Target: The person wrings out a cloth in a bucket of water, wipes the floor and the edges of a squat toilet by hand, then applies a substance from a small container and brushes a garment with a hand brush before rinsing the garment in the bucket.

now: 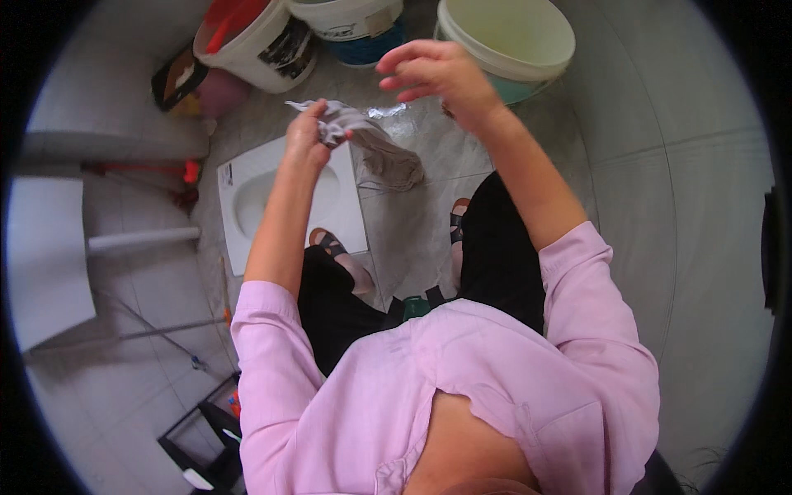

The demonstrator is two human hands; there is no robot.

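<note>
A crumpled pale grey cloth (383, 148) hangs from my left hand (314, 135), whose fingers and thumb are closed on one end of it. The cloth's lower end droops toward the tiled floor beside the squat toilet; whether it touches the floor I cannot tell. My right hand (436, 77) is raised to the right of the cloth, fingers apart and bent, holding nothing that I can see. Just beyond it stands a large white bucket (473, 59) with light-coloured liquid or a pale inside.
A white squat toilet (349, 213) is set in the floor at left. Two more buckets, one white (281, 74) with a red item inside, another (365, 25) partly blue, stand ahead. A white basin (49, 247) juts from the left. A tiled wall (643, 142) rises at right.
</note>
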